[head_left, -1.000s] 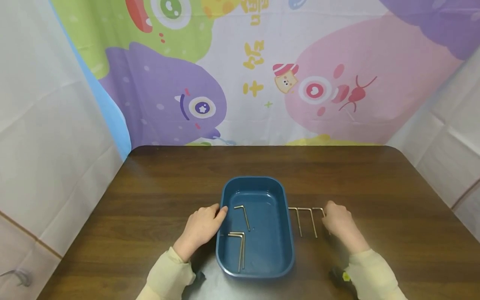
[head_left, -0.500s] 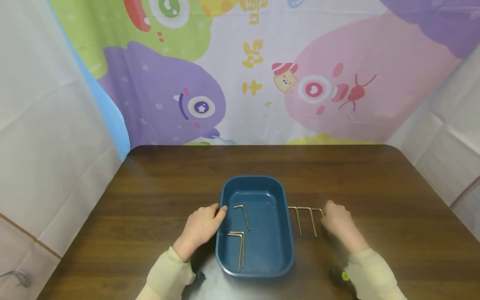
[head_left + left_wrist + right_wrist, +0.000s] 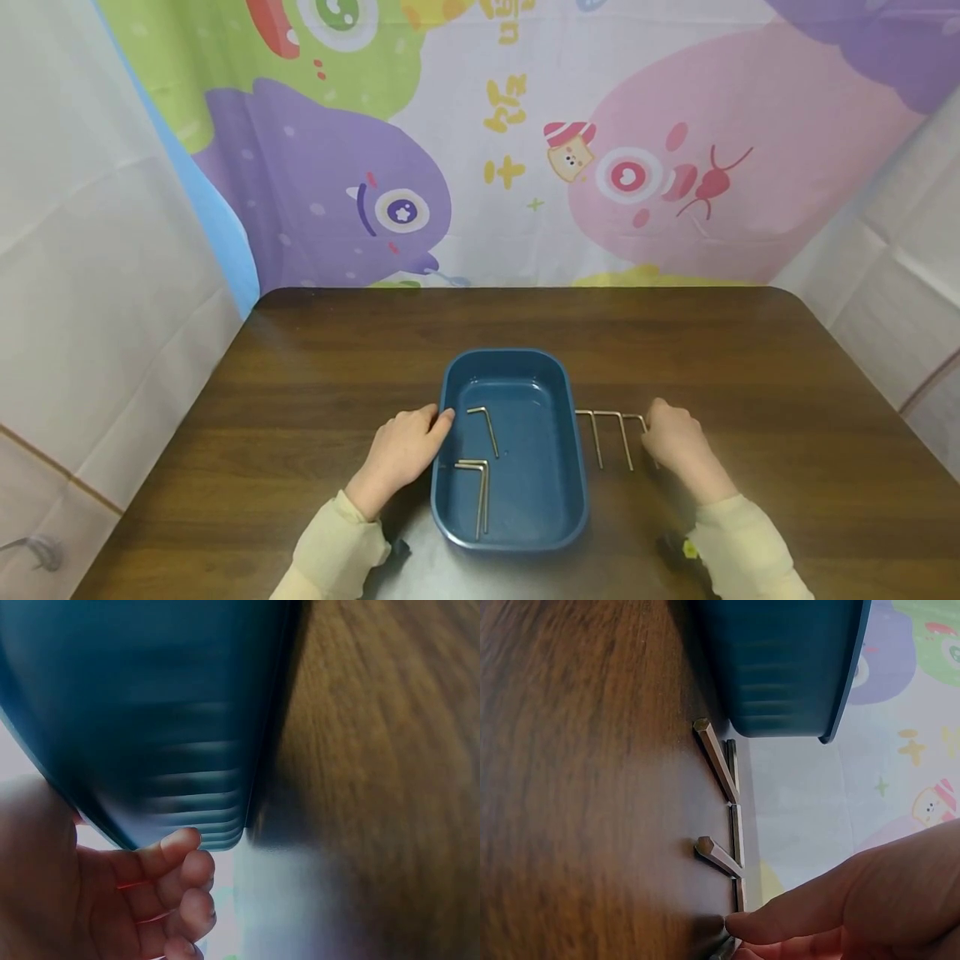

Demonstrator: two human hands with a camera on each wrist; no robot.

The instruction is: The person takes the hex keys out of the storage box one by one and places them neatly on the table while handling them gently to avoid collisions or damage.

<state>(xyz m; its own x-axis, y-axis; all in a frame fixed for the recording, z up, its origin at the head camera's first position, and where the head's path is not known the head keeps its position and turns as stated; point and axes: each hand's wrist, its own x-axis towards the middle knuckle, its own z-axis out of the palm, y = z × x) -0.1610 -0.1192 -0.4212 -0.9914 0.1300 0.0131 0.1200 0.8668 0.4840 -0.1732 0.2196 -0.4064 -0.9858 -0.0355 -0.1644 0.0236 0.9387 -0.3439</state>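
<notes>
A deep blue plastic bin [image 3: 536, 475] stands on the table, with one hex key [image 3: 492, 433] lying toward its back and two more, a nested pair [image 3: 482, 500], at its front left. My left hand [image 3: 401, 454] holds the bin's left rim, thumb over the edge and fingers along the outer wall. To the right of the bin, L-shaped hex keys lie in a row: a near one [image 3: 717, 761], a middle one [image 3: 720, 856] and the rightmost one [image 3: 724, 949]. My right hand [image 3: 678, 442] pinches that rightmost key between thumb and fingers, low at the tabletop.
The brown wooden table [image 3: 337, 350] spreads around the bin. A cartoon-printed curtain [image 3: 510, 242] hangs at its back edge, and pale cloth [image 3: 97, 250] hangs at the sides. Dark bands show under both sleeves [image 3: 742, 542].
Both hands, the bin and the keys keep their places. Only a very slight shift of the head view shows.
</notes>
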